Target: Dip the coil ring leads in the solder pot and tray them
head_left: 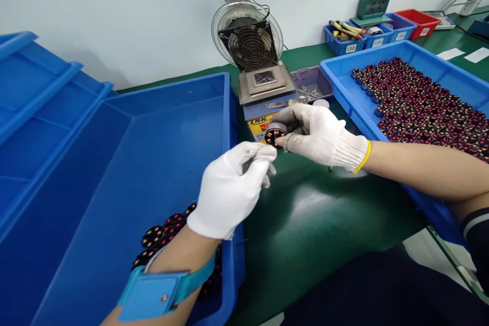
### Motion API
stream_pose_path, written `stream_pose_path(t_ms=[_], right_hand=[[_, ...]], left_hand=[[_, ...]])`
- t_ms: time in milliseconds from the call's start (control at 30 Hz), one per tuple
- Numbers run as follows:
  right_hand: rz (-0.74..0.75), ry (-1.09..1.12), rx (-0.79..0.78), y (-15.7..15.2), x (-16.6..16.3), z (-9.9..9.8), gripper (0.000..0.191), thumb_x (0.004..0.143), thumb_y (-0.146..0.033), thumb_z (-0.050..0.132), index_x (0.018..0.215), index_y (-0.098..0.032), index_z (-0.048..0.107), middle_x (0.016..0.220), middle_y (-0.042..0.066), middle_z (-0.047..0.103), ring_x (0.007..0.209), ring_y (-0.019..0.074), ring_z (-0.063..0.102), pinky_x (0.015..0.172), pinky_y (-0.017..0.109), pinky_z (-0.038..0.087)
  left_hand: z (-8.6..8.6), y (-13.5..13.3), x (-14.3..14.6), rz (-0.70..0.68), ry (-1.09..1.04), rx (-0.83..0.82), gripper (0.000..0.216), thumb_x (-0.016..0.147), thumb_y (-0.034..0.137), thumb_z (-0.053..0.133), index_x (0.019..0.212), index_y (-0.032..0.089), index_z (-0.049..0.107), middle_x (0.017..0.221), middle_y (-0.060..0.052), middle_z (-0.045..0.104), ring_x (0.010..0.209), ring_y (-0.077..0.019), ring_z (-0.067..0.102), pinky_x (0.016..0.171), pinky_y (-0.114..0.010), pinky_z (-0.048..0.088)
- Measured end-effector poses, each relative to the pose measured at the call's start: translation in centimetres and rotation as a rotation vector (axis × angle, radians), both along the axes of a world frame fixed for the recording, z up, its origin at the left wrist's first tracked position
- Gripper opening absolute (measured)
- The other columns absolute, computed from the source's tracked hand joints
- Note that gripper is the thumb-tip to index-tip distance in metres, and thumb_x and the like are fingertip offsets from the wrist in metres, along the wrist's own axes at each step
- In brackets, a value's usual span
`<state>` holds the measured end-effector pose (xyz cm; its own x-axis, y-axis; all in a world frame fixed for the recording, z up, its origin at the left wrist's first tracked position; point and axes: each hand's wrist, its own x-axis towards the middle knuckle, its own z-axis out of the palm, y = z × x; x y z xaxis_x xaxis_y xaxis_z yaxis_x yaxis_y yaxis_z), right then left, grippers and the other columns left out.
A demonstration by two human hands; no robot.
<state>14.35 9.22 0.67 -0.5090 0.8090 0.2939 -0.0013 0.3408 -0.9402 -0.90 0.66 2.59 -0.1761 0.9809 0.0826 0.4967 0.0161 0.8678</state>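
My right hand [319, 130], in a white knit glove with greyed fingertips and a yellow cuff edge, is closed on a motor stator [275, 133]. The stator is a small round part with a grey rim and copper-coloured windings facing me; a bare fingertip shows beside it. Just below and left, my left hand [237, 181] wears a smooth white glove. Its thumb and fingers are pinched together; whatever they hold is too small to make out. Behind both hands stands a solder pot [267, 81] with a red digital display, partly hidden by the right hand.
A large blue bin [225, 112] at left has several stators [153, 237] near its front right corner. At right, a blue tray [336, 81] holds rows of stators [428, 107]. A fan hood [252, 47], purple box [319, 79], tool boxes [344, 47] and clock [373, 6] stand behind.
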Motion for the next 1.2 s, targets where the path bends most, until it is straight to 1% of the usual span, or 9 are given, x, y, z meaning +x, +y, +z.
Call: stream_pose_path(t_ms=[67,133,267,333,433,533,700,900,1200], right_hand=[[-0.042,-0.012,0.033,0.7,0.2,0.2,0.031,0.076,-0.018,0.063,0.107,-0.013,0.065,0.101,0.005,0.069,0.089,0.0141,0.066,0.082,0.029,0.058],[-0.098,-0.045,0.088,2.0,0.3,0.8,0.03,0.077,-0.019,0.063,0.107,-0.013,0.065,0.101,0.005,0.069,0.09,0.0142,0.065,0.083,0.029,0.057],[-0.23,-0.225,0.282,6.4,-0.2,2.5,0.027,0.079,-0.023,0.064,0.105,-0.014,0.066,0.098,0.004,0.069,0.091,0.0146,0.064,0.087,0.03,0.055],[-0.312,-0.333,0.401,9.2,-0.8,3.5,0.025,0.079,-0.028,0.063,0.102,-0.016,0.068,0.096,0.003,0.069,0.089,0.0162,0.063,0.087,0.033,0.054],[-0.411,-0.495,0.518,12.8,-2.0,4.8,0.023,0.08,-0.031,0.061,0.097,-0.018,0.069,0.092,0.002,0.068,0.088,0.0194,0.063,0.086,0.038,0.052],[-0.442,-0.66,0.546,15.1,-3.3,5.5,0.022,0.08,-0.027,0.059,0.097,-0.017,0.069,0.094,0.004,0.065,0.097,0.0225,0.063,0.09,0.039,0.049],[-0.439,-0.798,0.567,16.2,-5.0,5.5,0.022,0.078,-0.026,0.061,0.096,-0.015,0.067,0.097,0.008,0.065,0.101,0.0268,0.062,0.09,0.04,0.049],[-0.436,-0.881,0.561,16.1,-6.0,5.2,0.025,0.074,-0.022,0.064,0.097,-0.014,0.068,0.102,0.012,0.066,0.098,0.0287,0.063,0.088,0.044,0.051],[-0.421,-0.954,0.584,15.4,-6.9,5.9,0.031,0.074,-0.019,0.064,0.103,-0.01,0.069,0.106,0.014,0.067,0.101,0.0307,0.064,0.088,0.048,0.051]], left_hand=[[0.2,-0.5,-0.2,-0.031,-0.042,0.026,0.014,0.084,0.031,0.058,0.084,0.02,0.065,0.065,0.002,0.064,0.048,-0.0112,0.056,0.048,-0.024,0.044],[0.3,-0.7,-0.4,-0.114,0.001,0.002,0.016,0.085,0.034,0.056,0.082,0.021,0.066,0.066,0.001,0.065,0.051,-0.0127,0.058,0.051,-0.026,0.046],[-0.5,0.2,-0.3,-0.36,0.312,-0.119,0.028,0.085,0.047,0.057,0.084,0.021,0.069,0.079,-0.002,0.071,0.068,-0.018,0.064,0.064,-0.03,0.048],[-1.3,0.8,-0.3,-0.439,0.425,-0.197,0.036,0.085,0.053,0.055,0.087,0.021,0.07,0.084,-0.004,0.072,0.075,-0.0202,0.064,0.068,-0.032,0.047],[-2.1,1.4,-0.4,-0.479,0.473,-0.309,0.043,0.087,0.057,0.049,0.09,0.02,0.07,0.084,-0.004,0.072,0.076,-0.021,0.064,0.068,-0.032,0.046],[-2.3,1.4,-0.6,-0.491,0.47,-0.333,0.044,0.087,0.057,0.047,0.092,0.02,0.07,0.083,-0.004,0.072,0.075,-0.0209,0.064,0.068,-0.031,0.046],[-2.2,1.2,-0.6,-0.512,0.481,-0.33,0.042,0.086,0.056,0.048,0.089,0.021,0.071,0.079,-0.004,0.072,0.073,-0.0211,0.065,0.065,-0.03,0.046],[-2.9,1.2,-0.8,-0.502,0.477,-0.319,0.043,0.082,0.058,0.051,0.089,0.022,0.072,0.081,-0.005,0.073,0.075,-0.0231,0.068,0.067,-0.03,0.049],[-3.3,1.3,-1.0,-0.517,0.499,-0.345,0.045,0.081,0.059,0.051,0.095,0.022,0.073,0.089,-0.007,0.075,0.083,-0.0256,0.07,0.073,-0.031,0.05]])
